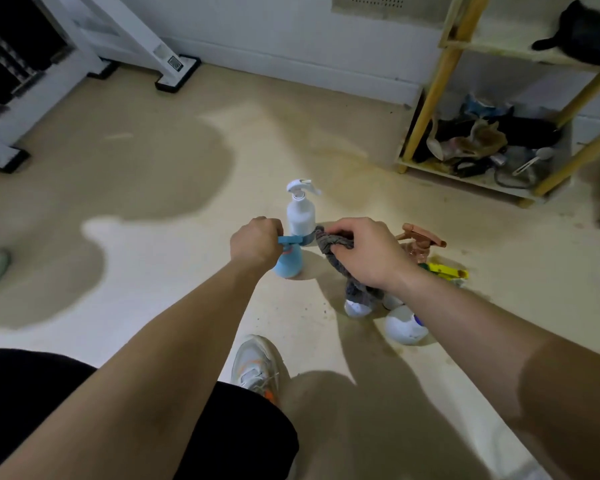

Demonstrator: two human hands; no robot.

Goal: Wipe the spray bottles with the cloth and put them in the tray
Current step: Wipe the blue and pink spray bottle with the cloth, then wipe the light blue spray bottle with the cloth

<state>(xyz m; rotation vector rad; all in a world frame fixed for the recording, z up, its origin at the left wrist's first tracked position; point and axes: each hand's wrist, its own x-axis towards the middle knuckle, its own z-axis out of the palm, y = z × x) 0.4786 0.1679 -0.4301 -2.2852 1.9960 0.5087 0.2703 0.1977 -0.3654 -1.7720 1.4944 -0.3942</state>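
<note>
blue plastic spray bottle point(288, 265) stands on the beige floor point(187, 271), and the left hand point(255, 242) is curled round its trigger head. the right hand point(368, 252) clutches a bunched grey cloth point(333, 242) right at the bottle's neck. just behind stands a white spray bottle point(301, 209). a translucent pink spray bottle point(420, 242) sits to the right, with round white bottles point(404, 327) under the right forearm.

Beige floor point(146, 157) is patched with large shadows. White wall point(291, 32) is seen at the back. Cluttered wooden shelf unit point(432, 98) is set right; white frame legs point(132, 29), left.
</note>
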